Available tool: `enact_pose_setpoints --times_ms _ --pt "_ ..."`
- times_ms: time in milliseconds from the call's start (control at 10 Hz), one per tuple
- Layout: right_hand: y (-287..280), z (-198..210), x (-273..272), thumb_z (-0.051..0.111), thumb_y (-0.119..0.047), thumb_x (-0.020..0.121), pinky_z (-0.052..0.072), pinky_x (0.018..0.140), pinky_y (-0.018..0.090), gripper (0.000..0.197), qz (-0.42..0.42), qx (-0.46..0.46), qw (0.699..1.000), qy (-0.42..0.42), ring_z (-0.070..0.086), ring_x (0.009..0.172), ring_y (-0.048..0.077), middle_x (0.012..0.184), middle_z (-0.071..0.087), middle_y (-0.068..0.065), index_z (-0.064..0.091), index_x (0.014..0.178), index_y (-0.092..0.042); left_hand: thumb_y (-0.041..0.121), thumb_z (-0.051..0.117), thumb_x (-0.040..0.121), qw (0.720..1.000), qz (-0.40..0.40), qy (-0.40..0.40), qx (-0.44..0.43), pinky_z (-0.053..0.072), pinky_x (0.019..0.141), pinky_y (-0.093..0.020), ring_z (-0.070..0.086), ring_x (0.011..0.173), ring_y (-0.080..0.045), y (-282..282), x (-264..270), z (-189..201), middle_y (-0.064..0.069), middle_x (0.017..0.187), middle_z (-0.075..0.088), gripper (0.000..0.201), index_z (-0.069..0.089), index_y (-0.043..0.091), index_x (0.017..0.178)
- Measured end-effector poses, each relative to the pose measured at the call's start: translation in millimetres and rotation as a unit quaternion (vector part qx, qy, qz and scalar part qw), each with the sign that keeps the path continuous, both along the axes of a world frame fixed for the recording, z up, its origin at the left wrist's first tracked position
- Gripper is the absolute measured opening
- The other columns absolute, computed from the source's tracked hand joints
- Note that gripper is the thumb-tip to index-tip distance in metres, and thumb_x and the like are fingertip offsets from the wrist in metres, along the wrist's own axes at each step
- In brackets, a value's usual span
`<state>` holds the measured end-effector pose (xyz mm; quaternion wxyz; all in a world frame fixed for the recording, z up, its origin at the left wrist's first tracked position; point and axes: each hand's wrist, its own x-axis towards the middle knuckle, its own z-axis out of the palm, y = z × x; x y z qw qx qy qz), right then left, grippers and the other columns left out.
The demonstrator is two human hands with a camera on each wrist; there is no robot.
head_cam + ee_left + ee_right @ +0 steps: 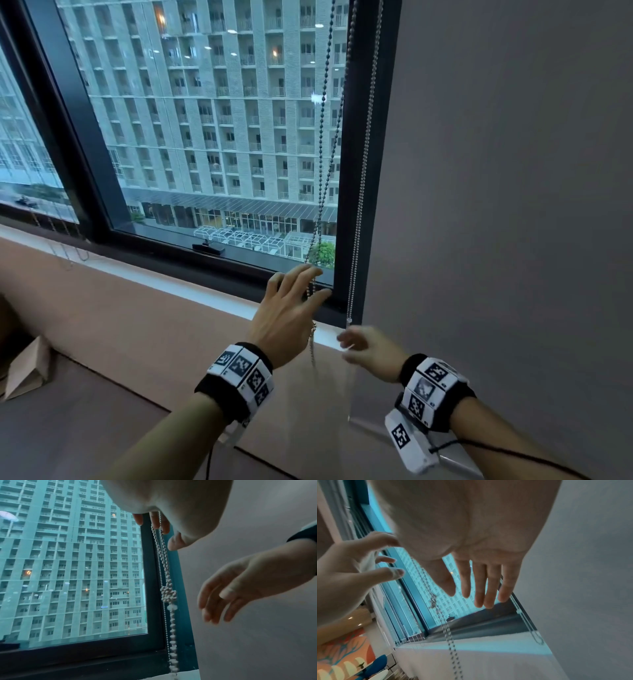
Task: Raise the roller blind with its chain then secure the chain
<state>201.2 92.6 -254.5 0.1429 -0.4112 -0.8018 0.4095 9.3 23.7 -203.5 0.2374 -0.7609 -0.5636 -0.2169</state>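
Observation:
The bead chain [323,137] hangs in front of the uncovered glass, close to the window's right frame. Lower down it has a knotted clump [169,593], and its tail [312,346] drops past the sill. My left hand [313,284] is at the chain with fingers spread and straight; the strands run beside my fingertips [155,522], not gripped. My right hand [356,342], blurred, hovers lower right of the chain with straight fingers [481,588] and holds nothing. A second, thinner chain [363,171] hangs along the dark frame. No blind fabric is in view.
The dark window frame [385,137] meets a grey wall [513,171] on the right. A white sill [205,291] runs under the window above a brown ledge [137,335]. A window latch [208,247] sits on the bottom rail. A paper bag [27,373] lies far left.

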Motion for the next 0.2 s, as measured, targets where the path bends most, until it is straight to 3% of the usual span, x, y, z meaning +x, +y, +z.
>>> enact_pose_setpoints --times_ms 100,200 --pt "4 33 0 0.057 -0.025 0.084 0.058 0.075 0.037 0.013 -0.025 0.059 0.997 -0.04 0.067 0.074 0.017 0.084 0.073 0.004 0.066 0.076 -0.019 0.008 0.05 0.071 0.994 -0.024 -0.103 -0.003 0.039 0.097 -0.046 0.048 0.112 -0.025 -1 -8 7 -0.007 0.116 0.052 0.041 0.054 0.017 0.111" --pt "2 79 -10 0.052 -0.024 0.092 0.055 0.067 0.03 0.026 0.062 -0.006 0.996 -0.057 0.067 0.069 0.015 0.085 0.074 0.01 0.068 0.086 -0.004 0.013 0.052 0.079 0.99 0.002 -0.138 -0.01 0.037 0.099 -0.042 0.052 0.107 -0.022 6 -27 25 -0.005 0.115 0.054 0.035 0.051 0.017 0.114"
